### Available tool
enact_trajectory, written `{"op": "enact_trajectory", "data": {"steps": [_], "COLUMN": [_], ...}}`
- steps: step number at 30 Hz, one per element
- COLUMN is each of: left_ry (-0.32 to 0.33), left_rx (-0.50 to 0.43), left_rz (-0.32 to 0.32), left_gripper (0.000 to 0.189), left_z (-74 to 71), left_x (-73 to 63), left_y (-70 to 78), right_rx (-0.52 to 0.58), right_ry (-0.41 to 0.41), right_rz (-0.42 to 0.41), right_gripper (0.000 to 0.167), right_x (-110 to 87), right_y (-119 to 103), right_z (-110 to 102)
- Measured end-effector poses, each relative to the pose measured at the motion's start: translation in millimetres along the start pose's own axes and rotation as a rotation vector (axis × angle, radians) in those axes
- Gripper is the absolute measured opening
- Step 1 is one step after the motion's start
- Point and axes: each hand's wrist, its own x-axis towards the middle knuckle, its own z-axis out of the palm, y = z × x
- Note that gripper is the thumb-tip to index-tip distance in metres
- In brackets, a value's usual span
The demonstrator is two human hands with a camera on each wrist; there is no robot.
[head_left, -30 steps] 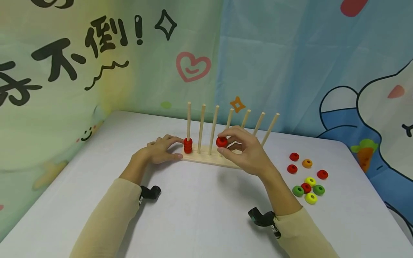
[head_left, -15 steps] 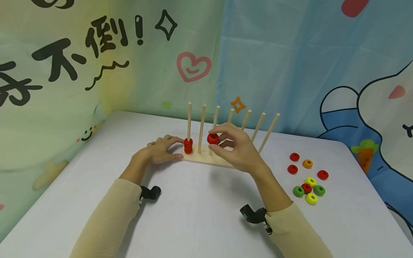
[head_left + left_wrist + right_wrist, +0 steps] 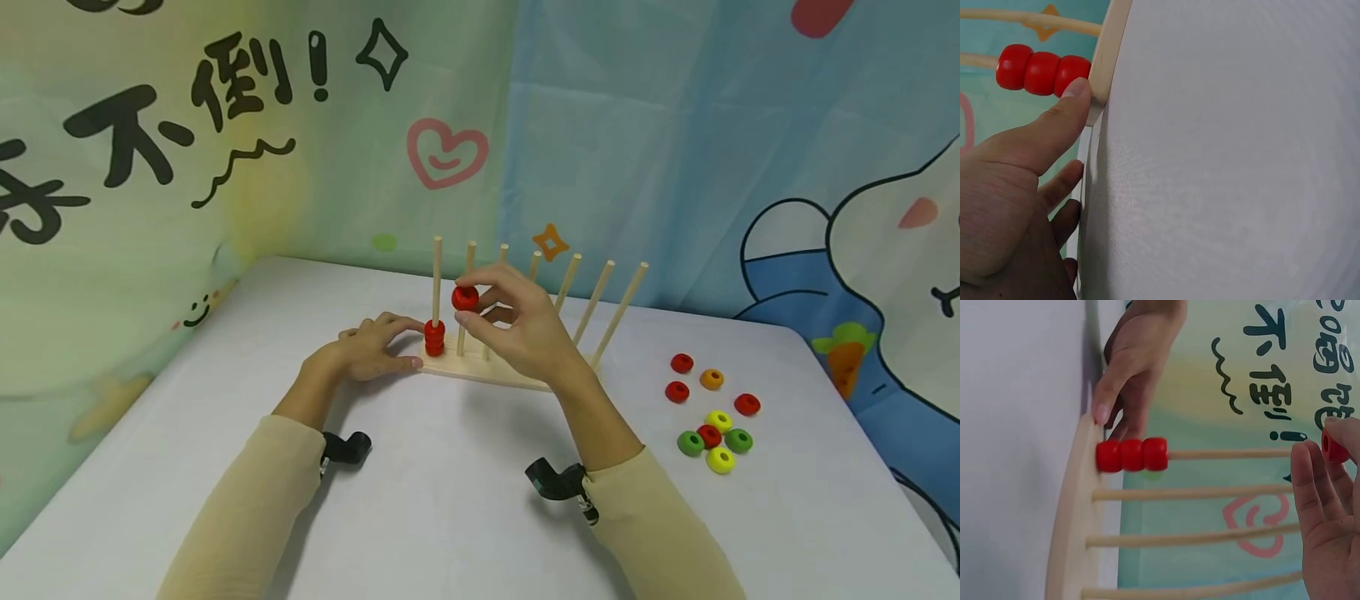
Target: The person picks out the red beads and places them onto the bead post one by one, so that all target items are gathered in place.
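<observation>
A pale wooden peg stand [image 3: 487, 372] with several upright pegs stands on the white table. Three red beads [image 3: 434, 338] are stacked at the foot of its leftmost peg. My left hand [image 3: 367, 350] holds the stand's left end, thumb at the front corner and index finger toward the back. In the left wrist view the thumb [image 3: 1060, 125] lies against the base beside the lowest bead. My right hand [image 3: 525, 329] pinches another red bead [image 3: 465, 298] between thumb and index finger, above the base, overlapping the second peg in the head view. Its other fingers [image 3: 1313, 487] extend loosely.
Loose beads lie right of the stand: several red ones [image 3: 682, 363], an orange one [image 3: 712, 379], two yellow [image 3: 721, 460] and two green [image 3: 738, 441]. A printed cloth backdrop [image 3: 615, 150] hangs behind the table. Each wrist carries a black camera [image 3: 555, 481].
My right hand has moved left and slightly up with the pinched red bead, from near the fourth peg to near the second. The left hand stays at the stand's end.
</observation>
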Motion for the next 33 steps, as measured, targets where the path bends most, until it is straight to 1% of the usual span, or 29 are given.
{"op": "enact_trajectory", "data": {"steps": [4, 8, 14, 27, 33], "left_ry": [-0.006, -0.005, -0.003, -0.002, -0.002], "left_rx": [-0.002, 0.002, 0.002, 0.01, 0.015], "left_rz": [0.005, -0.004, 0.001, 0.003, 0.002], "left_gripper": [0.071, 0.071, 0.071, 0.07, 0.069], "left_z": [-2.2, -2.2, -2.6, -2.4, -1.2], "left_x": [-3.0, -4.4, -2.1, -0.9, -0.4], "left_y": [-0.6, -0.7, -0.9, -0.3, -0.5], "right_rx": [0.025, 0.036, 0.058, 0.117, 0.118], "right_ry": [-0.002, -0.009, -0.002, 0.04, 0.08], "right_rz": [-0.015, -0.028, -0.038, -0.061, -0.074], "right_gripper": [0.035, 0.036, 0.036, 0.035, 0.034], "right_x": [9.5, 15.4, 23.4, 34.9, 42.4], "right_y": [-1.5, -1.9, -2.1, 3.1, 5.6], "right_z": [6.1, 10.5, 14.2, 15.9, 15.8]}}
